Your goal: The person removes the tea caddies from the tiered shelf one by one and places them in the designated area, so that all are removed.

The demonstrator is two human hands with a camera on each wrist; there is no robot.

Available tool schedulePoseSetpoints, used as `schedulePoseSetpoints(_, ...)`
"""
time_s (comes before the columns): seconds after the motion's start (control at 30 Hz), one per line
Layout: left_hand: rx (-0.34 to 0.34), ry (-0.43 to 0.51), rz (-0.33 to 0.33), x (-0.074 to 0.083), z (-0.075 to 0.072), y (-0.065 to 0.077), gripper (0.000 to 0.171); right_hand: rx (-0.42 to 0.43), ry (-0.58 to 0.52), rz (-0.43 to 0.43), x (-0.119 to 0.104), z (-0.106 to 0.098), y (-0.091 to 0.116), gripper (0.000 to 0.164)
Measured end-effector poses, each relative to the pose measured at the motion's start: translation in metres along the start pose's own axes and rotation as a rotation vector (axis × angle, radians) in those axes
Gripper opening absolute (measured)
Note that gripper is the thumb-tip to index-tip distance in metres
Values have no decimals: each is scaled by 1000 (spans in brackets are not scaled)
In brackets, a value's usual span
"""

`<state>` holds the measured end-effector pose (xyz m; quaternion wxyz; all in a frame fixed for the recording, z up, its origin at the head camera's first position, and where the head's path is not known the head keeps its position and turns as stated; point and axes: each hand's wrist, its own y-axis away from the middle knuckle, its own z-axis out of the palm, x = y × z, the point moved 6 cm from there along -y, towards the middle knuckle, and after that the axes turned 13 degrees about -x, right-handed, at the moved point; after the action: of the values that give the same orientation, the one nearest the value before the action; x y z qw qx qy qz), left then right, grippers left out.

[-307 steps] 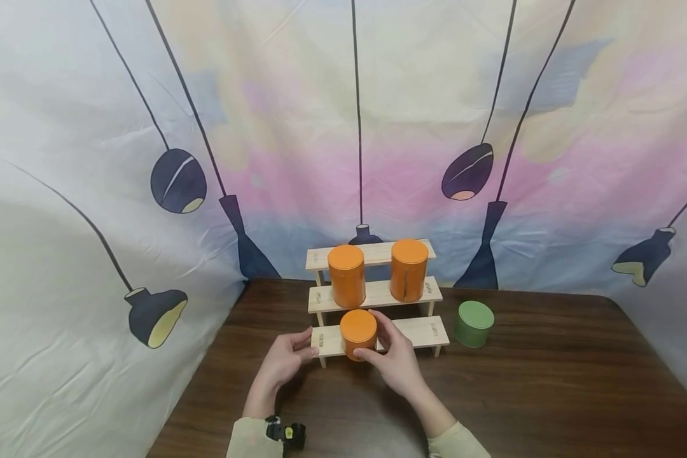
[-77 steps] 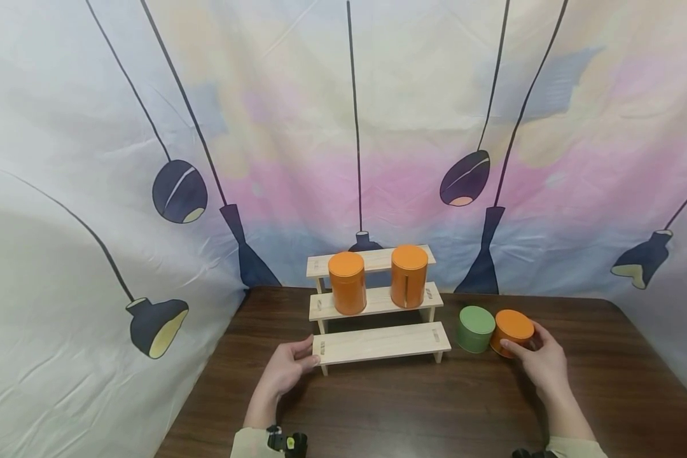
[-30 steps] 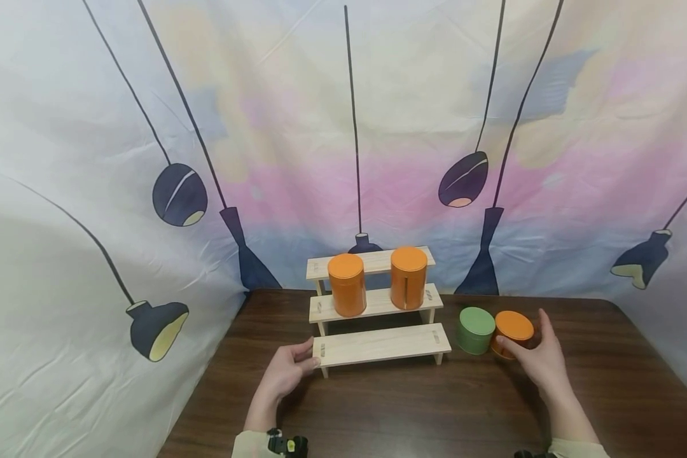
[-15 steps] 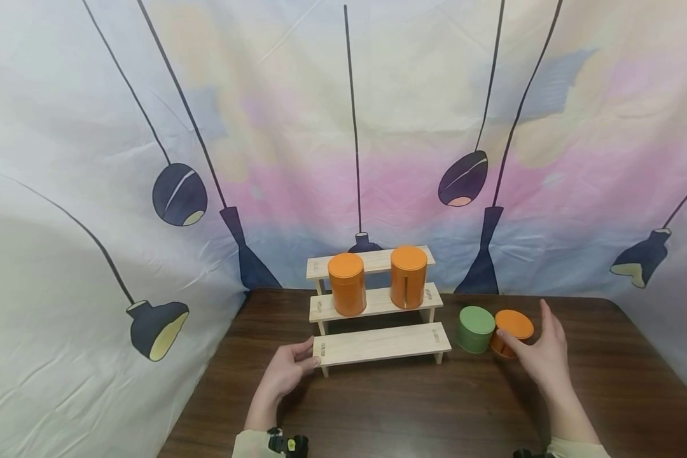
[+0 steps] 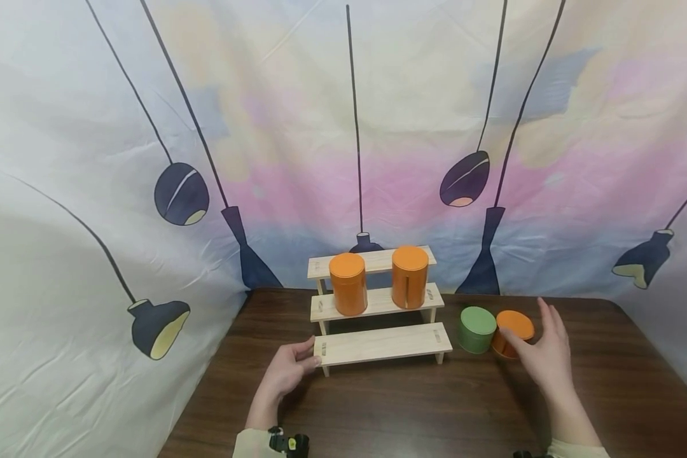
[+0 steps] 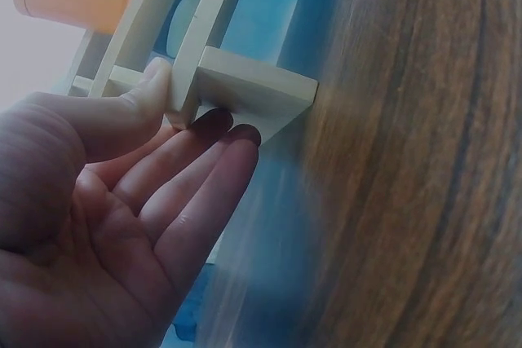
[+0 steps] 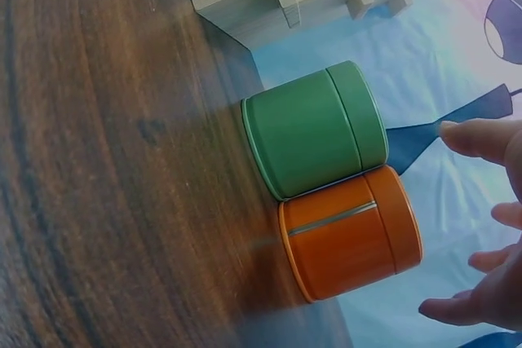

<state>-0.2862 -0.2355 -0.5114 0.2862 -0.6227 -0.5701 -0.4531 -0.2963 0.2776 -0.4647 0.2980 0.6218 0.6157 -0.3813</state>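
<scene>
My left hand (image 5: 286, 370) pinches the left end of the lowest step of a three-tier wooden display rack (image 5: 383, 344). In the left wrist view, its thumb lies on the step's edge, with fingers (image 6: 214, 193) beneath. Over on the right, a short orange tin (image 5: 515, 323) stands upright on the table, touching a short green tin (image 5: 477, 329). My right hand (image 5: 546, 359) hovers beside the orange tin, fingers spread. The right wrist view shows a gap between those fingers (image 7: 477, 138) and the orange tin (image 7: 351, 234).
Two tall orange tins, a left one (image 5: 348, 285) and a right one (image 5: 409, 278), stand on the rack's middle step. The dark wooden table (image 5: 412, 407) ends at a printed cloth backdrop (image 5: 412, 133) behind.
The short orange tin has gone from the lowest step to the table, right of the green tin. My right hand has let it go and lifted slightly. The left hand keeps its hold.
</scene>
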Motion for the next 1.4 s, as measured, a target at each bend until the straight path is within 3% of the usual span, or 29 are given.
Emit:
schedulePoseSetpoints(0.37,2,6,-19,-1,0,2,53,66,5,-28,-10,-3,2,84)
schedulePoseSetpoints(0.9,1,2,-20,0,0,2,53,131,-11,-83,-24,-4,8,78)
schedulePoseSetpoints(1.2,2,21,-18,-1,1,3,52,218,-57,-278,-48,19,8,69)
schedulePoseSetpoints(1.4,-6,21,-17,-1,-1,0,54,159,-113,-342,-65,50,-2,67)
